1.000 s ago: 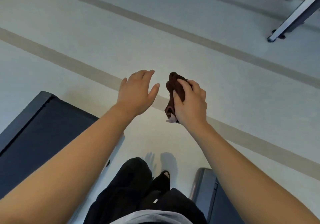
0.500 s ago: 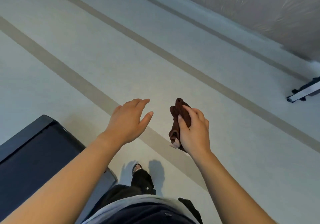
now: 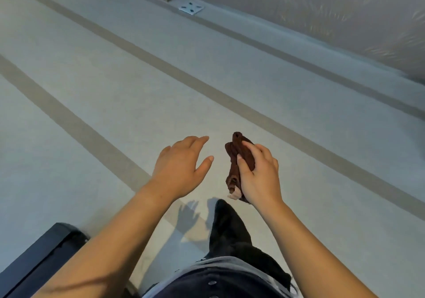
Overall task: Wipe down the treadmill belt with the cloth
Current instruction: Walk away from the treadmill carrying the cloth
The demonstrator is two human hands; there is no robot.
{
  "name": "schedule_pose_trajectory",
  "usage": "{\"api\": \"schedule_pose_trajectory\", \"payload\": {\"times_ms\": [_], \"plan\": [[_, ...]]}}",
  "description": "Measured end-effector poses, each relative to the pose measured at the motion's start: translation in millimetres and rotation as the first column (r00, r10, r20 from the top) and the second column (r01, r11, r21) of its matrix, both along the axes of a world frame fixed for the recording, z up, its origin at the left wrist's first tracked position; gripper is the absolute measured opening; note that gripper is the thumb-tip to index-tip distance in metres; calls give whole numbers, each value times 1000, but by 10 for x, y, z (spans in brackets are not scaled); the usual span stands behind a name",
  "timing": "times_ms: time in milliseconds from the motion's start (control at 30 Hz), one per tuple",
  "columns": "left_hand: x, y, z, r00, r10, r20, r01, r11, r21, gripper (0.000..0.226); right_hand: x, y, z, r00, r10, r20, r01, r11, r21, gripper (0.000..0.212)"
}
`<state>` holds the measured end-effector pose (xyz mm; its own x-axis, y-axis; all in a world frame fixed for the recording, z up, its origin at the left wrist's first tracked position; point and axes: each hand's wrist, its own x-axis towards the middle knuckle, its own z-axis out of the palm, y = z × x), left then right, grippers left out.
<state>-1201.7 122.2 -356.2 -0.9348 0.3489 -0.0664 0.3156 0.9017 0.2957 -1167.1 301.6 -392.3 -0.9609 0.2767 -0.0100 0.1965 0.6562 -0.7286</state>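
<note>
My right hand grips a bunched dark brown cloth in the air above the floor, fingers and thumb curled round it. My left hand hovers just left of the cloth with relaxed fingers, holding nothing and not touching it. Only a dark corner of the treadmill shows at the bottom left, partly hidden behind my left forearm. Both hands are well away from it.
Pale floor with tan stripes runs diagonally ahead. A wall stands at the upper right, with a floor socket plate near its base. My dark trouser leg steps forward below the hands.
The view has swung up and away from the treadmill, which has slid toward the bottom-left corner. The wall and socket plate came into view. Both hands keep the same pose, right still holding the cloth.
</note>
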Motion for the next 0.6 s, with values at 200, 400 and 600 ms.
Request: {"api": "schedule_pose_trajectory", "payload": {"times_ms": [200, 400, 600], "plan": [[-1453, -164, 95, 975, 223, -18, -223, 975, -5, 55, -1837, -104, 115, 960, 274, -62, -274, 962, 4, 37], [-2436, -662, 76, 856, 514, 58, -516, 856, 40, 54, -3274, -523, 178, 885, 466, -29, -466, 885, -13, 37], [-3797, -1338, -90, 795, 596, 115, -607, 783, 137, 50, -4819, -1051, 113, 853, 518, -61, -521, 853, -24, 36]]}}
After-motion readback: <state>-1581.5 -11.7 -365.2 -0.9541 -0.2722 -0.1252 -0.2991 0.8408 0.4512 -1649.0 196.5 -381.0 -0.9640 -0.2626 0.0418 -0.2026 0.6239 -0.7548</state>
